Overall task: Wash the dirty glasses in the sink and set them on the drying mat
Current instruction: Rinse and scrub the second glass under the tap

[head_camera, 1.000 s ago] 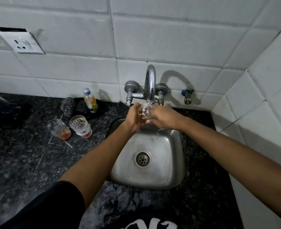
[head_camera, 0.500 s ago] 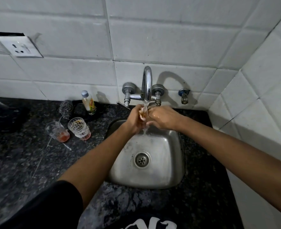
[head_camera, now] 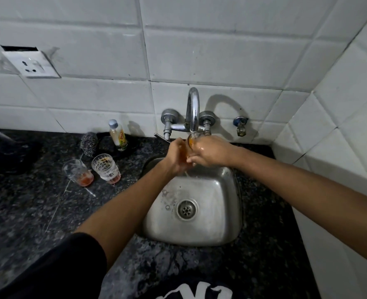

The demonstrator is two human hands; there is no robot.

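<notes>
Centre of frame, above the far rim of the steel sink [head_camera: 210, 231]: both hands close around one glass [head_camera: 190, 141] held under the tap spout [head_camera: 193, 108]. Water runs into its mouth; the contents show amber. The left hand [head_camera: 176, 156] wraps the glass from the left, the right hand [head_camera: 210, 152] from the right, fingers overlapping at the base. Left of centre, on the dark stone counter [head_camera: 38, 208], two more glasses stand upright, just beside each other: the plain glass [head_camera: 78, 172] and the cut-pattern glass [head_camera: 106, 168], each with reddish residue. Behind them sit a steel scrubber [head_camera: 89, 143] and a small bottle [head_camera: 118, 134].
</notes>
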